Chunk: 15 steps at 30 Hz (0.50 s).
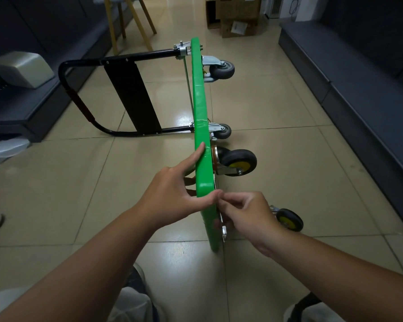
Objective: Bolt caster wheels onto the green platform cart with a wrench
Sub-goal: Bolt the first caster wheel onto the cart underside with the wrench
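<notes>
- Right hand pinches the top of a thin silver metal strip lying against the underside of the green platform cart at its near corner. Can't tell whether it's a wrench or a caster plate.
- Left hand grips the same corner: thumb over the edge, index finger along the rim, other fingers behind the deck.
- Cart stands on its long edge on the beige tiled floor, with the black tubular handle out to the left.
- Progress, my read: both grey-wheeled casters and the upper yellow-hubbed caster look mounted. The near yellow-hubbed caster, behind the right hand, looks like the one being worked on. No bolts visible.
- Room: open floor on the wheel side up to the dark low bench. The standing edge is narrow and could tip.
</notes>
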Motion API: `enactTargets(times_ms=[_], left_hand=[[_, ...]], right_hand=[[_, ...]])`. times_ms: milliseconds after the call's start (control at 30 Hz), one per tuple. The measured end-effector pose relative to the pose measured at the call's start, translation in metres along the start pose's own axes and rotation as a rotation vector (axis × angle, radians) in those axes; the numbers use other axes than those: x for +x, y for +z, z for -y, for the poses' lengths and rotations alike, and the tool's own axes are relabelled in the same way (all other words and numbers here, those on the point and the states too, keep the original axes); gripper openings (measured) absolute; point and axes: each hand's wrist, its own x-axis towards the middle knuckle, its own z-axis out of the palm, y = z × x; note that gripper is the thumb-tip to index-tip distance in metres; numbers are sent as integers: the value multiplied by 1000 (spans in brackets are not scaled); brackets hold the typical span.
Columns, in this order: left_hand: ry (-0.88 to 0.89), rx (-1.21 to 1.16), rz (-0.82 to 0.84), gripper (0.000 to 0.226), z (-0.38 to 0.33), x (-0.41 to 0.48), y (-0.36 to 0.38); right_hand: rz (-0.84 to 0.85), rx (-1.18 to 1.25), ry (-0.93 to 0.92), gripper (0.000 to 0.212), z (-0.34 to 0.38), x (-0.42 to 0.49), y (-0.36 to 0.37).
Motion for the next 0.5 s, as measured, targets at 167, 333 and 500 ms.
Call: enactTargets(times_ms=[167, 333, 500], left_hand=[[0, -25, -8, 104, 3, 0, -1], [7, -24, 1, 105, 3, 1, -2], [8, -30, 10, 105, 4, 2, -2]], right_hand=[[-19, 14, -165, 23, -28, 8, 1], [-91, -159, -341, 39, -68, 23, 2], [-186, -434, -489, 40, -93, 53, -1]])
